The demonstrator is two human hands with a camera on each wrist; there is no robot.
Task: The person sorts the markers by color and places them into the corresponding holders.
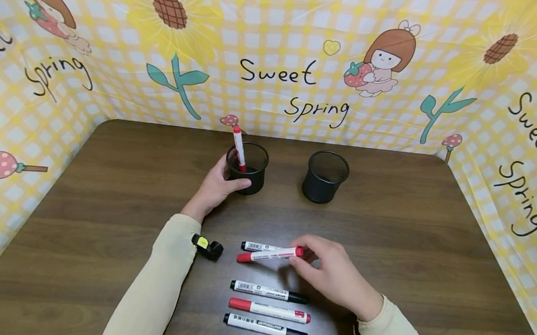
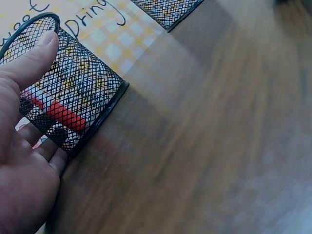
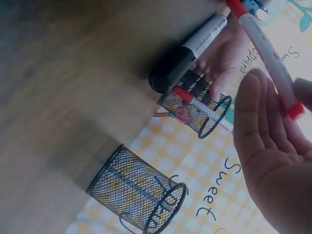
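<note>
Left arm (image 1: 157,280) outstretched, right hand (image 1: 336,271) pinching marker (image 1: 267,254)

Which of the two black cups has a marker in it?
The left cup, held by the left hand: a red-and-white marker leans inside it. The right cup shows no marker.

The pinched red marker (image 1: 270,254) partly hides a black-capped marker (image 1: 256,246)

At the bench's (image 1: 100,254) back, left cup (image 1: 255,185) and right cup (image 1: 321,189) stand apart; upright marker (image 1: 239,147) in left cup; loose markers (image 1: 269,310) lie in front.
</note>
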